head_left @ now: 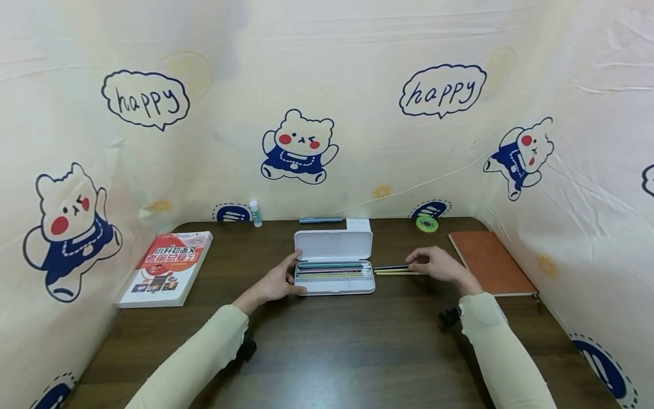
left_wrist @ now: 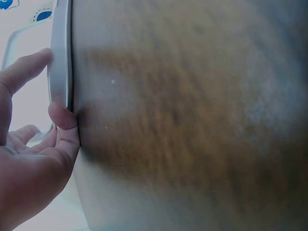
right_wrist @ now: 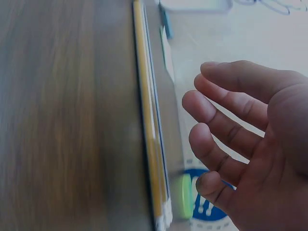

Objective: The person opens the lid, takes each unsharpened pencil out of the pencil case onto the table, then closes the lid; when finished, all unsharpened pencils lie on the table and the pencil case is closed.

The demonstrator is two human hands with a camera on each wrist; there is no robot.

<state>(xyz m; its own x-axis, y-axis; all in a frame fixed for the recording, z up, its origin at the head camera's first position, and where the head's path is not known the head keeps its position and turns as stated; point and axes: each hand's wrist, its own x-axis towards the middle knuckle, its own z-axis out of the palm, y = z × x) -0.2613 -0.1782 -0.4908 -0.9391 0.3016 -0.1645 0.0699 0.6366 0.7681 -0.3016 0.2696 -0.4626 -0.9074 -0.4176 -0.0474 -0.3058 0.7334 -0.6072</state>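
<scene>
A white metal pencil case point(head_left: 334, 287) lies with its lid point(head_left: 334, 245) raised, several pencils point(head_left: 332, 269) inside. My left hand point(head_left: 276, 282) grips the case's left end, thumb at the front corner. In the left wrist view, the fingertips press the case's side wall point(left_wrist: 60, 72). Right of the case lie a few loose pencils point(head_left: 395, 273), dark and yellow, side by side. My right hand point(head_left: 434, 265) is over their right end, fingers loosely bent. The right wrist view shows a gap between those fingers and the pencils point(right_wrist: 150, 125).
Behind the case are a blue pen point(head_left: 321, 220) and a small white card-like piece point(head_left: 359, 224). A glue stick point(head_left: 256, 214) stands back left, a green tape roll point(head_left: 426, 224) back right. A book point(head_left: 171, 267) lies left, a brown notebook point(head_left: 490, 264) right.
</scene>
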